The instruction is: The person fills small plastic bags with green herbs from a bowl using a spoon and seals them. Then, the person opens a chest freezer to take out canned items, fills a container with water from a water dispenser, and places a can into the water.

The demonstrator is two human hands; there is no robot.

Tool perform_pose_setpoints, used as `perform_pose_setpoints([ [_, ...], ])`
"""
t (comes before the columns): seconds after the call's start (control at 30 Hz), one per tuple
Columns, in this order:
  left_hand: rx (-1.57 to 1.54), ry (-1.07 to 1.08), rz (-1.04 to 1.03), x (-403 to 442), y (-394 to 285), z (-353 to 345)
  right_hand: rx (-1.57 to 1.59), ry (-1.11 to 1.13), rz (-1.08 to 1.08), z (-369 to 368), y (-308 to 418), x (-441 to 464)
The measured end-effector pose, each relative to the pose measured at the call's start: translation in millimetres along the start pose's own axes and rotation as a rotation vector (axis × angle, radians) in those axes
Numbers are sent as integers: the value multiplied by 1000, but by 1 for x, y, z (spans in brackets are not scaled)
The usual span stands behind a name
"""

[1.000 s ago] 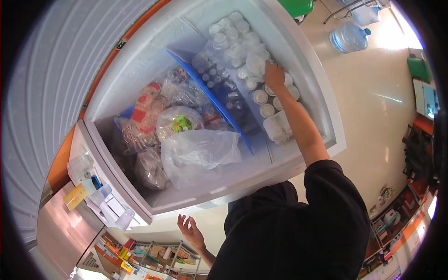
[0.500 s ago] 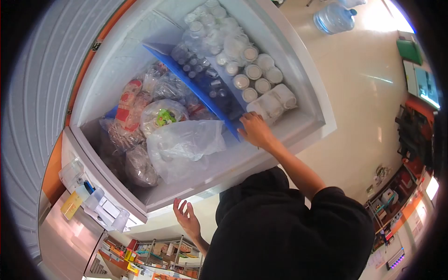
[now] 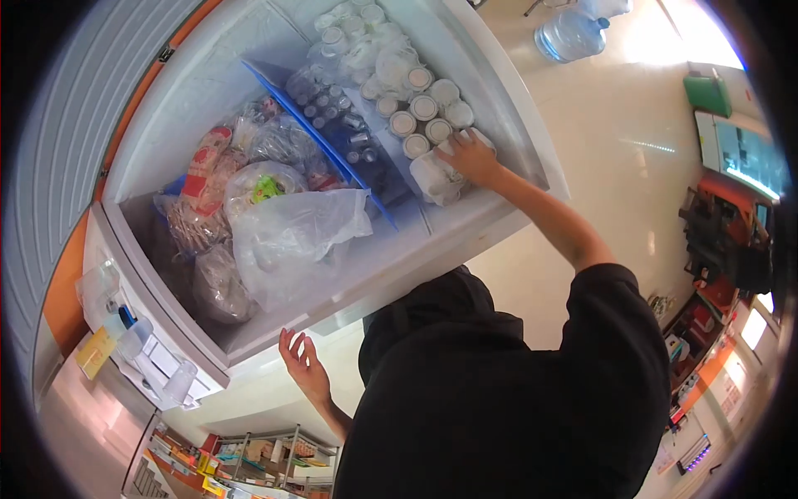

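While the right hand lies with parted fingers on the white plastic-wrapped pack by the front wall of the chest freezer, I cannot tell whether it grips; the thin wrap could slip or tear if pulled by a loose fold. Dragging the pack might tip the white-lidded tubs just beside it, since the left hand, loosely spread outside the freezer, steadies nothing.
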State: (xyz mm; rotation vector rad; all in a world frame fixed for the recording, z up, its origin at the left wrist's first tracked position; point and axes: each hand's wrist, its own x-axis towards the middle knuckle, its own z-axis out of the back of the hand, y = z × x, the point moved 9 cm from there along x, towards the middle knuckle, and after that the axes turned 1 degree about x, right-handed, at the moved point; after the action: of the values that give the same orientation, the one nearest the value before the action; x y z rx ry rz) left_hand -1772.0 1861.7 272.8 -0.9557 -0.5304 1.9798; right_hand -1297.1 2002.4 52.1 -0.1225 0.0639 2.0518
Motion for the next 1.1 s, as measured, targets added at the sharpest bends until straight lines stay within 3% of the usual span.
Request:
perform_pose_setpoints([
  [0.1, -55, -47, 23, -15, 25, 5, 12, 93, 158, 5, -4, 2],
  [0.27, -126, -106, 96, -35, 55, 11, 232, 429, 184, 9, -17, 15],
  [0.77, -178, -123, 114, -48, 67, -2, 299, 514, 157, -4, -21, 46],
  [0.97, -168, -108, 86, -37, 55, -9, 90, 498, 198, 6, -11, 36],
  [1.1, -173, -34, -77, 1, 5, -44, 104, 529, -11, -2, -22, 21],
])
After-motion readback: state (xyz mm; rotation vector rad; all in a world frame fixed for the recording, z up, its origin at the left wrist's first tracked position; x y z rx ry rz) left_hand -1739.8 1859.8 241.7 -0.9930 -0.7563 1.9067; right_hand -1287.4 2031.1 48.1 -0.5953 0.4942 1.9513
